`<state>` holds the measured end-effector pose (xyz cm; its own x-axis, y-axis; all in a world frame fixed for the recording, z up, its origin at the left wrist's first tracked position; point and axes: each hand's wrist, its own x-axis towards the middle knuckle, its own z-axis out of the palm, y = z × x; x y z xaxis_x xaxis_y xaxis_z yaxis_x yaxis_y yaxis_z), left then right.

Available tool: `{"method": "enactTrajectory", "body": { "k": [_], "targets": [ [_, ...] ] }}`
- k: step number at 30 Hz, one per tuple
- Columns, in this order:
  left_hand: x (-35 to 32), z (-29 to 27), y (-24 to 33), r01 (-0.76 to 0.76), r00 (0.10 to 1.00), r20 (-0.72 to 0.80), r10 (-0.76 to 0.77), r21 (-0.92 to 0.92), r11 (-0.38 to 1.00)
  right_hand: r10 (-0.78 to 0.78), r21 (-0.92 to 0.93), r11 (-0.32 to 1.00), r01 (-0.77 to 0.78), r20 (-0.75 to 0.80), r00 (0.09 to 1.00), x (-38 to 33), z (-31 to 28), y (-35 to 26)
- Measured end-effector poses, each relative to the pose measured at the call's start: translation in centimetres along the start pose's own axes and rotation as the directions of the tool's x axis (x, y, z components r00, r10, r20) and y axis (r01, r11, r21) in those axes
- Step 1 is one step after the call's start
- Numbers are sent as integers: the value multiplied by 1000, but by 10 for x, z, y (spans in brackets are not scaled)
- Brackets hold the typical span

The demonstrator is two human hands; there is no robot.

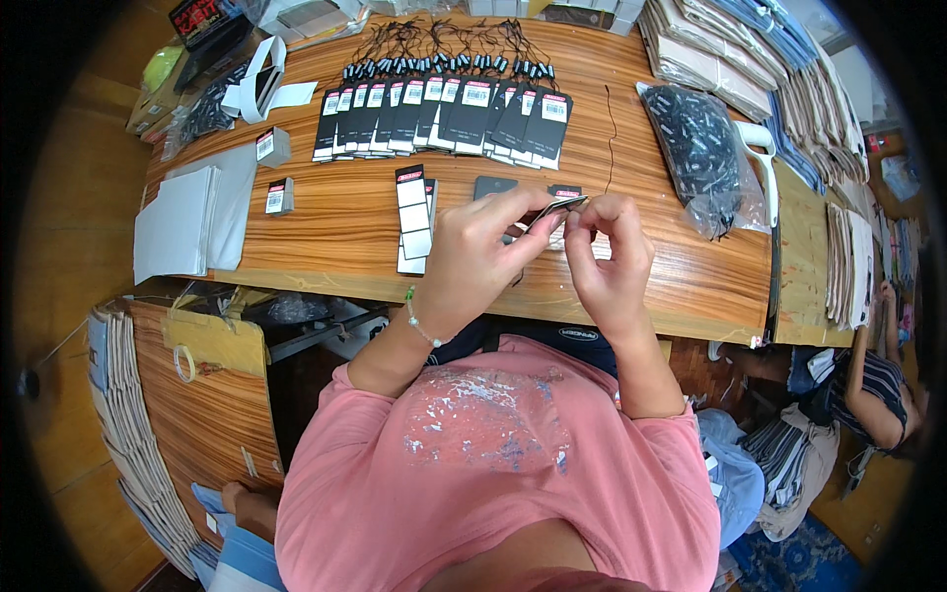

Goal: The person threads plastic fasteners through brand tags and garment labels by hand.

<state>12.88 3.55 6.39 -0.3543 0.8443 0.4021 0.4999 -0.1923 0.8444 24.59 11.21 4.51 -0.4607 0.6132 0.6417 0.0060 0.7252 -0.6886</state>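
Observation:
My left hand (483, 240) pinches a dark hang tag (562, 203) by its edge, above the near side of the wooden table. Right beside it, the closed fingertips of my right hand (614, 252) meet at the tag's corner; what they grip is too small to make out. Under my hands lie a dark grey flat object (493, 185) and another black tag (564, 191), both partly hidden. To the left of my left hand is a black card with white labels (412, 212). Farther back, many black hang tags (434, 113) overlap in a row, their black strings fanned behind them.
A single black string (612, 138) lies right of the row. Beyond it sit a plastic bag of black string fasteners (695, 153) and a white handled tool (760, 163). Two small label stacks (274, 146) and white sheets (178, 222) are at left. Folded garments (705, 54) pile up at the back right.

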Motion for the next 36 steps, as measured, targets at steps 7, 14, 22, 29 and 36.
{"method": "enactTrajectory", "body": {
  "k": [7, 14, 22, 29, 36],
  "targets": [
    [-4, 1, 1, -141, 990, 49, 134, 212, 967, 171, 145, 974, -174, 29, 985, -4, 1, 4],
    [1, -4, -2, -294, 955, 37, 295, 255, 921, 458, 633, 547, -547, 320, 829, 3, -9, 0],
    [5, -11, -8, -476, 873, 50, 485, 309, 824, 480, 662, 358, -659, 475, 738, 7, -15, -3],
    [7, -11, -17, -646, 758, 229, 610, 392, 655, 576, 700, 157, -697, 508, 640, -10, -4, 12],
    [7, -10, -20, -656, 755, 298, 585, 330, 678, 457, 444, 689, -573, 349, 818, -9, -8, 23]
  ]
}}
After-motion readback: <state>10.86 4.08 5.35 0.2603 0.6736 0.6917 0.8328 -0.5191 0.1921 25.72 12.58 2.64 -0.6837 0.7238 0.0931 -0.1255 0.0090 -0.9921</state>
